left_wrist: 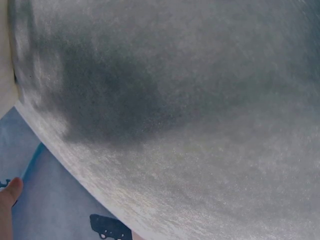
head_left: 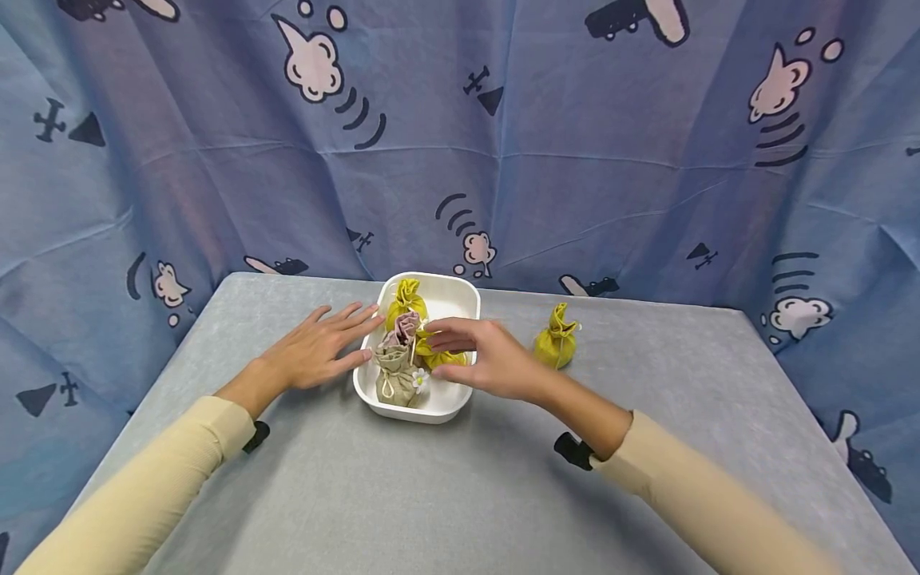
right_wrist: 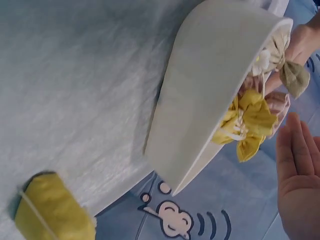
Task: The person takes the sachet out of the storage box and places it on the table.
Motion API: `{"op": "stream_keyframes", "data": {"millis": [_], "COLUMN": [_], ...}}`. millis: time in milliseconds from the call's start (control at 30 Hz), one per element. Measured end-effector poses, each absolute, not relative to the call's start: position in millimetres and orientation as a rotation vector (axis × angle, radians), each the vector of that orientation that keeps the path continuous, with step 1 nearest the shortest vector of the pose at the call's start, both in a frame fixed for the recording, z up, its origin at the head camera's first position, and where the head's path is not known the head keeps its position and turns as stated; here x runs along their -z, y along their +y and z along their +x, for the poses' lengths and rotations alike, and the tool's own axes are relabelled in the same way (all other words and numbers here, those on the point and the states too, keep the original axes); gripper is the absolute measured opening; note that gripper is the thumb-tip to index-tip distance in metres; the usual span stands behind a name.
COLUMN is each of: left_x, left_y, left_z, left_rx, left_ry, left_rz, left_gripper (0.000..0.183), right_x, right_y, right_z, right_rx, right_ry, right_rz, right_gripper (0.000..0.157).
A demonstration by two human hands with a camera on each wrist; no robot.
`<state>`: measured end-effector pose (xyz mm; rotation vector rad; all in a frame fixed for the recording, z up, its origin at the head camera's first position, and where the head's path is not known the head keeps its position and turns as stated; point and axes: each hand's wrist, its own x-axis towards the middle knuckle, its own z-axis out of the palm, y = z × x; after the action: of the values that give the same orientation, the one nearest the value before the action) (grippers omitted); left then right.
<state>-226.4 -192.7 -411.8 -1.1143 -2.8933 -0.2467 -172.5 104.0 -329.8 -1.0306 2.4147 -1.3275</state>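
Observation:
A white tray [head_left: 413, 414] holds several small drawstring pouches: a greenish-beige pouch [head_left: 392, 382] at the front, a mauve pouch [head_left: 405, 329] behind it, a yellow pouch [head_left: 406, 305] at the back and another yellow pouch [head_left: 447, 359] at the right. My left hand [head_left: 316, 347] lies at the tray's left side, fingers extended, fingertips reaching its rim. Over the tray's right part hovers my right hand [head_left: 496, 359], its straight fingers [right_wrist: 295, 150] near the pouches and gripping nothing. One more yellow pouch [head_left: 555, 345] stands on the table, right of the tray.
The grey table [head_left: 402, 495] spreads out in front and to both sides. A blue patterned curtain [head_left: 431, 184] hangs behind it. Mostly the table surface and its edge show in the left wrist view, with a fingertip [left_wrist: 12, 192] at lower left.

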Motion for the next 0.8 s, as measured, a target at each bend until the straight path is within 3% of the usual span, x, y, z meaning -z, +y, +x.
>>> {"op": "stream_keyframes", "data": {"millis": [800], "left_x": [412], "left_y": [-193], "left_z": [-227], "left_rx": [0.254], "left_ry": [-2.885], "left_rz": [-1.124], "left_gripper": [0.060], "right_x": [363], "right_y": [79], "right_z": [-186], "right_rx": [1.286], "right_ry": [2.339], "right_rz": [-1.071], "right_gripper": [0.054]}}
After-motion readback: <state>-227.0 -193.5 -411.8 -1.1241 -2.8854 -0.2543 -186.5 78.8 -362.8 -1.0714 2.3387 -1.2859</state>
